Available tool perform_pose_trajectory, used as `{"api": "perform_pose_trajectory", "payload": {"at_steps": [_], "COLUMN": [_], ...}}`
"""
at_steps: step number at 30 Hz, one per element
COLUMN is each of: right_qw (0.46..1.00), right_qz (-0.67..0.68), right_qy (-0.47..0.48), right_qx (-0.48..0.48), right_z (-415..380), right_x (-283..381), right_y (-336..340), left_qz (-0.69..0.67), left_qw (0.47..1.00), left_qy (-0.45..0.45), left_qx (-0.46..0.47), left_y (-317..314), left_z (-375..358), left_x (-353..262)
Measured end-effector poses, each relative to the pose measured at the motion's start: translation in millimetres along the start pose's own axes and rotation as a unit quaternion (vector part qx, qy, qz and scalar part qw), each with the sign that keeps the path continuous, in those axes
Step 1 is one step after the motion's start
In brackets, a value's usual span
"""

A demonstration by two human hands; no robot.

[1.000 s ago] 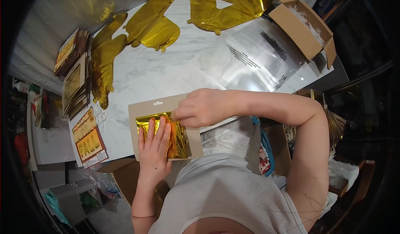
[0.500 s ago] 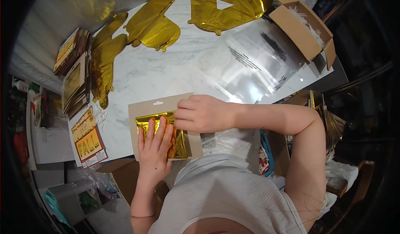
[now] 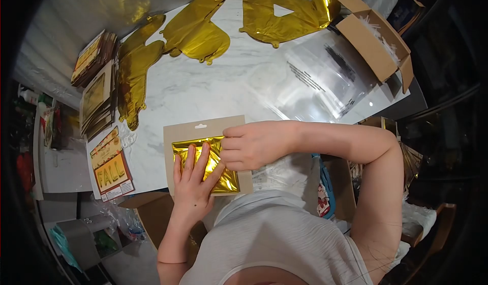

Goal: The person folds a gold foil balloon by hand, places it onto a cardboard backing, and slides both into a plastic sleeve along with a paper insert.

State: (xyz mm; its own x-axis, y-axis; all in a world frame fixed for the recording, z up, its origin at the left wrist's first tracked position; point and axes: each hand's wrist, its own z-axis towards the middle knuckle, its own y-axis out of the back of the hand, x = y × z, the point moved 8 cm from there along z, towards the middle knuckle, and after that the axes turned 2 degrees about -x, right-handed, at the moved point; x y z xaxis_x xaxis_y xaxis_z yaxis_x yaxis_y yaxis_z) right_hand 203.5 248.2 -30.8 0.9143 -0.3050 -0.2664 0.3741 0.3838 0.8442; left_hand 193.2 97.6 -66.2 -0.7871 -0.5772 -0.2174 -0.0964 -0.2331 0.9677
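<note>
A tan cardboard backing card with a hang hole lies at the table's near edge. On it rests a folded gold foil sheet, crinkled and shiny. My left hand lies flat on the foil with its fingers spread, pressing over its left and middle part. Across the foil's upper right part, my right hand is closed, its fingers curled together with the tips down by the foil. Its palm hides that corner, and what the fingers pinch, if anything, is hidden.
Flat gold foil balloons lie along the far side of the marble-patterned table. Clear plastic sleeves lie to the right, near an open cardboard box. Stacked cards and a FALL-printed card sit at left.
The orange patch beneath my left fingers no longer shows; flat gold foil is there instead. My left fingers have spread wider. The view has shifted slightly.
</note>
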Motion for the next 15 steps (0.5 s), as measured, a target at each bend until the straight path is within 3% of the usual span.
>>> {"api": "perform_pose_trajectory", "payload": {"at_steps": [5,7,8,10,15], "right_qw": [0.997,0.984,0.984,0.981,0.944], "right_qz": [0.033,0.085,0.084,0.048,0.172], "right_qy": [-0.011,-0.099,-0.097,-0.181,-0.267], "right_qx": [0.071,0.123,0.124,0.045,0.084], "right_z": [-7.2,-13.0,-16.5,-25.5,-22.0], "right_x": [5.6,3.6,11.4,11.7,6.5], "right_y": [0.3,1.0,0.8,9.3,16.4], "left_qz": [-0.014,0.004,0.004,0.003,0.014], "left_qw": [1.0,1.0,1.0,1.0,0.999], "left_qy": [0.009,-0.003,-0.002,-0.017,-0.022], "left_qx": [0.014,0.005,0.003,0.021,0.029], "left_y": [3.6,0.1,1.7,2.6,2.0], "left_z": [3.0,1.1,0.8,0.7,0.3], "left_x": [-2.3,-1.1,-0.7,-2.8,-0.5]}}
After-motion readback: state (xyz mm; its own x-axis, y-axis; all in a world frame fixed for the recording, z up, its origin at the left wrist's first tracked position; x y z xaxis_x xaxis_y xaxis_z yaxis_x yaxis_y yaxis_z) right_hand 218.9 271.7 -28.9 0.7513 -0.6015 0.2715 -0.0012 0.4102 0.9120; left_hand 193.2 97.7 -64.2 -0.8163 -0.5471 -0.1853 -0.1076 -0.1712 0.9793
